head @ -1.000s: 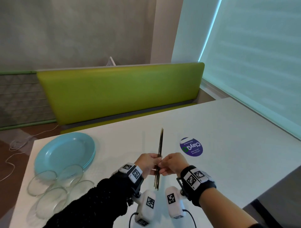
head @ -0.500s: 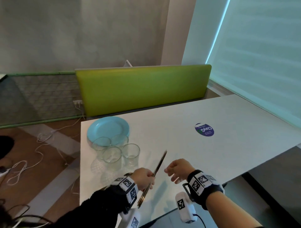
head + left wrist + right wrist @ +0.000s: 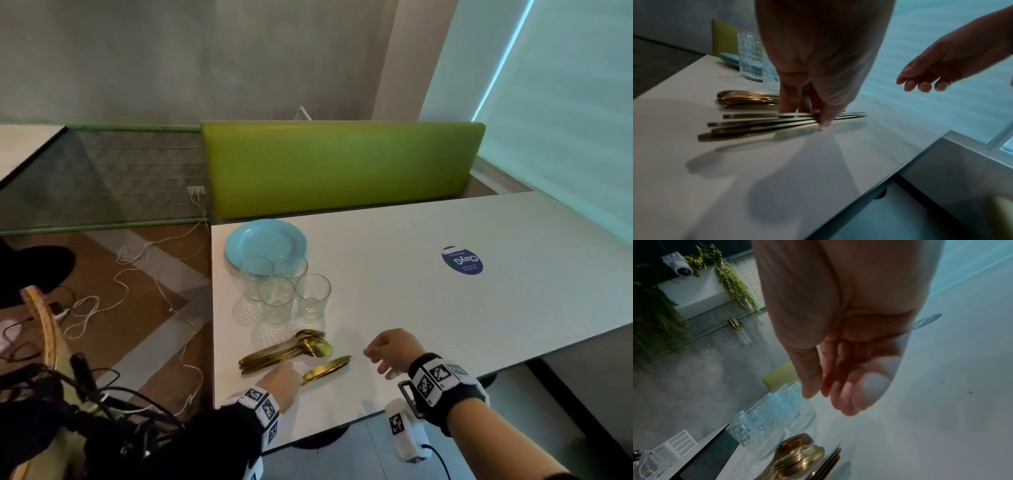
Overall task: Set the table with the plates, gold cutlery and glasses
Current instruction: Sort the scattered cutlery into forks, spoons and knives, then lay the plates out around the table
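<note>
A bundle of gold knives (image 3: 327, 367) (image 3: 760, 121) lies on the white table (image 3: 445, 308), and my left hand (image 3: 289, 372) (image 3: 809, 116) pinches it at mid-length. Just beyond lies a pile of gold spoons and forks (image 3: 291, 346) (image 3: 747, 97) (image 3: 797, 456). Several clear glasses (image 3: 284, 291) (image 3: 766, 420) stand behind that pile, and a stack of light blue plates (image 3: 265, 244) sits behind them. My right hand (image 3: 376, 359) (image 3: 830, 395) hovers to the right of the knives, fingers relaxed and holding nothing.
A round purple sticker (image 3: 462, 263) marks the table's right half. A green bench back (image 3: 342, 168) runs along the far side. Cables (image 3: 137, 274) trail over the floor on the left, and the near table edge (image 3: 359, 416) is close to my wrists.
Both hands held the knife bundle upright a second ago. My right hand let go, and my left hand lowered the bundle onto the table beside the spoon pile. My view swung left.
</note>
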A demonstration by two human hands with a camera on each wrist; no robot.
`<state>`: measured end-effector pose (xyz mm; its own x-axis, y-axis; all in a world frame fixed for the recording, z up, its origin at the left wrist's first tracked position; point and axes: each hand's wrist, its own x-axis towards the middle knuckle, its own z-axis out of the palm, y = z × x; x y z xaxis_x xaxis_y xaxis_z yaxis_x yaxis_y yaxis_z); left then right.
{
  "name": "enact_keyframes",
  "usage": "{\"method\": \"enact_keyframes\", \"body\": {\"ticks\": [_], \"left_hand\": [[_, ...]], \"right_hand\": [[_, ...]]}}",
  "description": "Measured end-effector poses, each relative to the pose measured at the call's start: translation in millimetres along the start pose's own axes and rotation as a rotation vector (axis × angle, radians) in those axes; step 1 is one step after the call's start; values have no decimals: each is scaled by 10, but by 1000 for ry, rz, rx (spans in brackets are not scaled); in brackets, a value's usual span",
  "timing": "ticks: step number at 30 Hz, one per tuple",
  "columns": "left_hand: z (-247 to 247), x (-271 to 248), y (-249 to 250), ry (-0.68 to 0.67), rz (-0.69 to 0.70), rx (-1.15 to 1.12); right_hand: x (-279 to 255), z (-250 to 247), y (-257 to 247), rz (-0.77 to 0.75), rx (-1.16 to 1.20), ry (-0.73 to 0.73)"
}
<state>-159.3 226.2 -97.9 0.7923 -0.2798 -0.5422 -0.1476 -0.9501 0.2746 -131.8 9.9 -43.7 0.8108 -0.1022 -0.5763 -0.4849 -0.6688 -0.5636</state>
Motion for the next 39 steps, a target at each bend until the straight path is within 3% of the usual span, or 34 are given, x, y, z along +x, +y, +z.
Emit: {"method": "enact_keyframes", "body": {"ticks": [5, 8, 13, 26, 30, 35, 39], "left_hand": [[44, 32, -74, 152, 112, 169], [50, 121, -109, 62, 63, 265], [-70, 127, -67, 35, -42, 227], [-220, 209, -130, 58, 6, 295], [-357, 236, -118, 186, 66, 238], [-809, 314, -53, 503, 179, 10], [-1446, 474, -1, 635, 122, -249]], "right_hand": [[3, 9, 25, 2, -4, 5], [16, -21, 19, 2, -7, 13], [58, -67, -4, 6, -5, 27], [187, -112, -121, 11, -4, 37], [232, -150, -260, -4, -14, 50], [333, -292, -496, -43, -34, 71], [500, -448, -723, -78, -41, 78]]}}
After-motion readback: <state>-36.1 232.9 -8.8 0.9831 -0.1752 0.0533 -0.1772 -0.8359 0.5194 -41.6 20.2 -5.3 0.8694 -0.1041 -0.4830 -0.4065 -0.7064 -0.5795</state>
